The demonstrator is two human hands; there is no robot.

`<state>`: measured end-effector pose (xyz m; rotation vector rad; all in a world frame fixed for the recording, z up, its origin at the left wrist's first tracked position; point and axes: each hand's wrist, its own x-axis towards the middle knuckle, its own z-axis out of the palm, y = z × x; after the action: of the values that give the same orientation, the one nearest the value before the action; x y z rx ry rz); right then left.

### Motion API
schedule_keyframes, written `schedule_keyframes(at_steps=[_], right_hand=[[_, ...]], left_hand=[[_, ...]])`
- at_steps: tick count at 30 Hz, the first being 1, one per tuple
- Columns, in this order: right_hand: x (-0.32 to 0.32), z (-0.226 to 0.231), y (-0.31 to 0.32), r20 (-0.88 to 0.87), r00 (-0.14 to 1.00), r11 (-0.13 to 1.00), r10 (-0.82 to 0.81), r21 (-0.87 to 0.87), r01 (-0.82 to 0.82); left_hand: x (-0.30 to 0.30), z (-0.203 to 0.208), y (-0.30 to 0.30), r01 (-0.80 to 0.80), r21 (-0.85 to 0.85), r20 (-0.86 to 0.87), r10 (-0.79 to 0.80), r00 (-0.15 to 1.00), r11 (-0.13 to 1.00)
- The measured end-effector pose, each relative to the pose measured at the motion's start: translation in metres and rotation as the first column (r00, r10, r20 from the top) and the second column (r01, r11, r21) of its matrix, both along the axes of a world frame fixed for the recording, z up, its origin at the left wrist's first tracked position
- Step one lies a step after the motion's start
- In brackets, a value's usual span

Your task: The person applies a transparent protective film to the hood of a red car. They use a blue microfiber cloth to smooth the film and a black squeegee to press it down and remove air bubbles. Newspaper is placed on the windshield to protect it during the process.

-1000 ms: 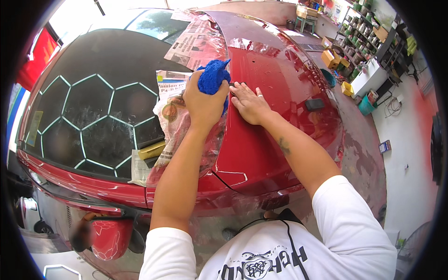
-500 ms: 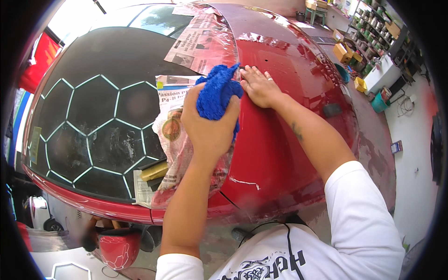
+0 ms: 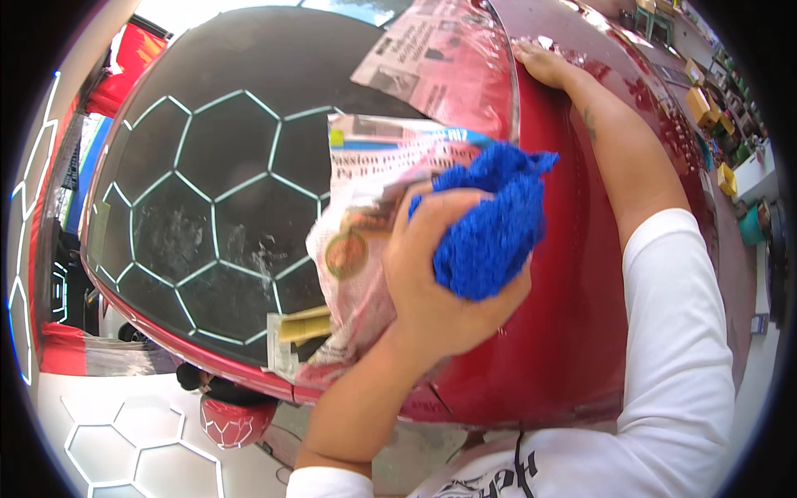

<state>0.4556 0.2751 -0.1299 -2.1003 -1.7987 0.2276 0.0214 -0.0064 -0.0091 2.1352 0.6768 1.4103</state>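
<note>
My left hand (image 3: 423, 290) is closed around a bunched blue microfiber cloth (image 3: 490, 236) and hangs over the edge of the masking newspaper (image 3: 365, 286). The cloth hides part of the border between paper and paint. Farther off, my right hand (image 3: 544, 66) lies on the red car panel (image 3: 573, 332), close to the edge of the plastic-backed paper strip (image 3: 465, 66). Its fingers are stretched out, partly foreshortened, with nothing seen in them.
Dark window glass (image 3: 241, 207) at left mirrors hexagonal lights. A yellow tape strip (image 3: 304, 325) sticks at the paper's lower corner. Below it juts a red side mirror (image 3: 237, 422). Boxes (image 3: 701, 104) and a teal bucket (image 3: 754, 222) stand along the right.
My right hand has slid away from me along the panel, to the far end. My left hand, with the blue cloth, is now nearer and farther right; the view has shifted too.
</note>
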Motion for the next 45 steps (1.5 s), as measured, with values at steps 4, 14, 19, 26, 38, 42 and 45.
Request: schedule_keyframes(at_steps=[4, 14, 19, 26, 38, 42, 45], right_hand=[[-0.112, 0.008, -0.088, 0.069, 0.997, 0.999, -0.018, -0.05, 0.022], [-0.287, 0.024, -0.401, 0.103, 0.99, 0.991, 0.101, 0.075, -0.109], [-0.333, 0.038, -0.519, 0.11, 0.968, 0.974, 0.225, -0.014, -0.225], [-0.269, 0.034, -0.438, 0.115, 0.979, 0.986, 0.167, -0.036, -0.164], [-0.037, -0.002, -0.079, 0.094, 0.996, 0.996, -0.007, -0.085, 0.015], [-0.002, -0.003, -0.055, 0.066, 0.996, 0.995, -0.064, -0.072, 0.069], [-0.078, 0.014, -0.099, 0.11, 0.994, 0.991, -0.008, -0.135, 0.023]], left_hand=[[-0.009, -0.007, -0.007, -0.069, -0.081, 0.016, 0.07, 0.997, 0.994], [0.004, 0.019, -0.008, 0.03, -0.291, 0.253, 0.047, 0.966, 0.956], [-0.002, 0.008, -0.01, 0.031, -0.299, 0.235, 0.042, 0.971, 0.954], [-0.011, -0.003, -0.02, -0.034, -0.213, 0.085, 0.054, 0.995, 0.976], [-0.012, -0.001, -0.026, -0.025, 0.076, -0.121, 0.034, 0.992, 0.997], [-0.004, 0.003, -0.023, 0.047, 0.159, -0.134, -0.026, 0.991, 0.986], [-0.015, 0.0, -0.024, -0.022, 0.157, -0.157, 0.047, 0.986, 0.987]])
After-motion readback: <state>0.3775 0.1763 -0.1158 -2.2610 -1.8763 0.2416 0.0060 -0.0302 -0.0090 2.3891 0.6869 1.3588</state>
